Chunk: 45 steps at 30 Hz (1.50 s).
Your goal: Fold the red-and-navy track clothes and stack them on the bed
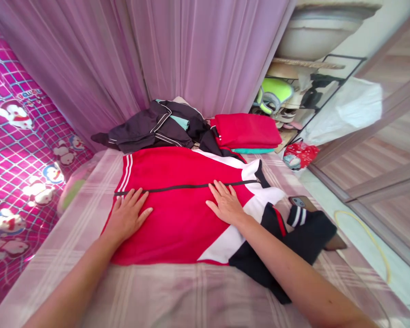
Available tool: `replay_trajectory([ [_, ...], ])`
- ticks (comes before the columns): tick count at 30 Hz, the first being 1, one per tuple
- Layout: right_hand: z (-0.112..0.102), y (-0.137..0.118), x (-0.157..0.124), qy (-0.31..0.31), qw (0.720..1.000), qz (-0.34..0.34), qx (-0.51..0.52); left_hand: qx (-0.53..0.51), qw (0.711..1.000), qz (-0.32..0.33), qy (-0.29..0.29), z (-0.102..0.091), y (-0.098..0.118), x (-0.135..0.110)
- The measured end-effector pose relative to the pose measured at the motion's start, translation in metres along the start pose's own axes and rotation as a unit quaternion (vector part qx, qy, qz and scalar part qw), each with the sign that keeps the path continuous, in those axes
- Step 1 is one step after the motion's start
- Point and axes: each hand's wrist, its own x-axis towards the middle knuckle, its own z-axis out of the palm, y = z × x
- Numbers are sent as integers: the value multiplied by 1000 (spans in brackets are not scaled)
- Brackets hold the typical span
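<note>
A red, white and black zip-up jacket (177,209) lies flat on a plaid cloth-covered surface (157,296), its collar toward the right. The dark zipper is closed along its middle. My left hand (130,214) rests flat on the striped hem, fingers spread. On the chest, just below the zipper, my right hand (225,202) lies palm down with its fingers apart. The near black sleeve (304,237) is bent out to the right, partly hidden under my right forearm. Its striped cuff lies by a phone (298,202).
Behind the jacket are a heap of dark clothes (150,125) and a folded red garment stack (246,130). A purple curtain (198,54) hangs at the back. To the right stand a shoe rack (316,109) and wooden doors (389,150); patterned pink fabric (30,136) is left.
</note>
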Motion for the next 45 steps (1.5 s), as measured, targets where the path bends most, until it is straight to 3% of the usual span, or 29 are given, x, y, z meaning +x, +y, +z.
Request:
replay_trajectory([
  [3, 2, 12, -18, 7, 999, 40, -12, 9, 999, -40, -2, -5, -2, -6],
  [8, -5, 55, -52, 4, 990, 132, -48, -7, 997, -72, -13, -13, -6, -7],
  [11, -13, 64, -65, -6, 987, 154, -52, -12, 995, -94, -27, -20, -1, -9],
  [13, -19, 55, -64, -22, 984, 170, -45, -4, 995, -103, -16, -26, 15, -10],
  [16, -26, 22, -55, -15, 987, 159, -23, -11, 997, -71, 17, -31, 61, -14],
  [19, -24, -18, -50, 10, 996, 83, 7, -53, 999, 10, 6, -24, 106, -17],
  [21, -17, -34, -53, -15, 999, 12, 29, -73, 996, 37, -25, -17, 117, -18],
  [24, -6, -36, -64, -30, 994, -73, 76, -83, 994, 45, -50, -7, 101, -16],
  [27, -1, -26, -74, 0, 982, -105, 160, -110, 990, 63, -62, -3, 69, -12],
  [31, -4, -24, -83, -18, 961, -163, 222, -174, 979, 92, -51, -4, 42, -11],
  [38, -7, -38, -95, -45, 959, -185, 209, -160, 982, 92, -34, -5, 20, -20],
  [45, -12, -38, -99, -99, 938, -223, 245, -123, 989, 73, -28, -5, 19, -19],
])
